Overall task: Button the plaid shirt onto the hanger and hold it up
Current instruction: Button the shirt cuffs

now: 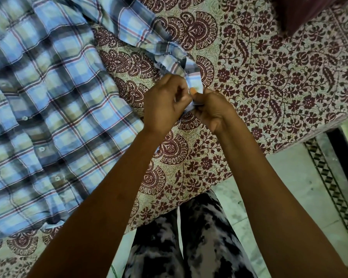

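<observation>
A blue, white and brown plaid shirt (48, 101) lies spread on the bed at the left, its button placket running down the middle with several white buttons showing. One sleeve (149, 35) stretches right to its cuff (193, 81). My left hand (165, 103) and my right hand (211, 111) meet at that cuff, both pinching its fabric between thumb and curled fingers. The cuff's button is hidden by my fingers. No hanger is visible.
The bed carries a cream sheet with maroon floral print (269, 81). A dark maroon object (301, 11) sits at the top right. The bed's edge runs diagonally; a tiled floor (289, 187) lies beyond it, with my patterned trousers (189, 247) below.
</observation>
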